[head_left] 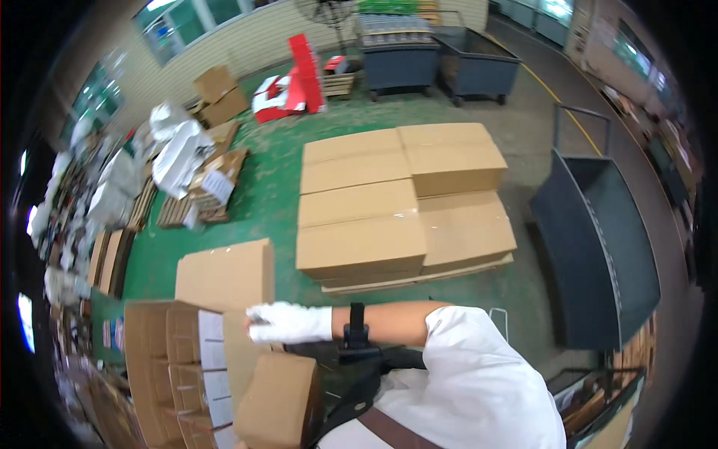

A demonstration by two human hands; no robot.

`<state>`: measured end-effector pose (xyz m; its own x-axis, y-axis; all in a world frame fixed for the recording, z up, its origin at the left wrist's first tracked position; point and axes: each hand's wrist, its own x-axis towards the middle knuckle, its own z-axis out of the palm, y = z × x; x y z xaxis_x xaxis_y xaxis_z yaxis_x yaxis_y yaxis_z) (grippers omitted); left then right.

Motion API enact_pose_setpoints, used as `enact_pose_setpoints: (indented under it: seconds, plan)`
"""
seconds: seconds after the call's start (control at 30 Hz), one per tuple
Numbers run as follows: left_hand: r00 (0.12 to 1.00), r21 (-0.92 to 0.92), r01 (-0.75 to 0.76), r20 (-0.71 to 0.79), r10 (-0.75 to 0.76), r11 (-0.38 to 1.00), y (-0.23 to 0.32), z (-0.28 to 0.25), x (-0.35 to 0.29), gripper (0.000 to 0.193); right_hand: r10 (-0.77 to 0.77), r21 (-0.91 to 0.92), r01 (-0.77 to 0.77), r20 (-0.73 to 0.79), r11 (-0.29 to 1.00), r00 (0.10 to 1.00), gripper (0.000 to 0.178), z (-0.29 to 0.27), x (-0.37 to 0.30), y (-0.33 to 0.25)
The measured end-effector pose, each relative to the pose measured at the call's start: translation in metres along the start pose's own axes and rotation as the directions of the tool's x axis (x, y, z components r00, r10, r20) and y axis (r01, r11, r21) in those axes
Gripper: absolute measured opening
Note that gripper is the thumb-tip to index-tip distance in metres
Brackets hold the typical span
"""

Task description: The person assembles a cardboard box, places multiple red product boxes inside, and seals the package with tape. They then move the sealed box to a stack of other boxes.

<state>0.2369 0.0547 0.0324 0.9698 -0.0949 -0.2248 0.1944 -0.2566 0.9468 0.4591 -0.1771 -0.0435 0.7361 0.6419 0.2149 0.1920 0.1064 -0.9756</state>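
A large open carton (149,374) stands at the lower left, with cardboard dividers and a row of white-faced items inside. My right arm stretches leftward across the view. At its end my right hand (290,323), in a white glove with bare fingertips, lies over the carton's raised flap, its fingers pointing left and slightly apart. Nothing shows in its grasp. Below it a smaller brown box (275,396) sits tilted beside the open carton, close to my body. Only a tiny skin-coloured patch at that box's lower corner might be my left hand; its fingers are hidden.
Closed cartons (363,224) stand stacked on a pallet ahead. To the right is a dark wheeled cart (598,254), with another dark cart (479,67) at the back. White-wrapped goods (179,157) rest near pallets at left. Red and white packaging (299,82) lies by the wall.
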Motion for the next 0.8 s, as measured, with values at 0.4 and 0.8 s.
enact_pose_setpoints:
  seconds: [0.4,0.8]
  plan:
    - [0.923,-0.018,0.381,0.067,-0.379,0.924,0.002,0.047,0.037,0.031,-0.105,-0.378,-0.030,-0.332,0.925,0.937,0.039,-0.031,-0.157,-0.035]
    - [0.799,0.257,0.395,0.378,-0.468,0.882,-0.010,0.049,0.074,0.041,-0.141,-0.473,0.312,0.362,0.824,0.922,0.041,-0.030,-0.092,-0.051]
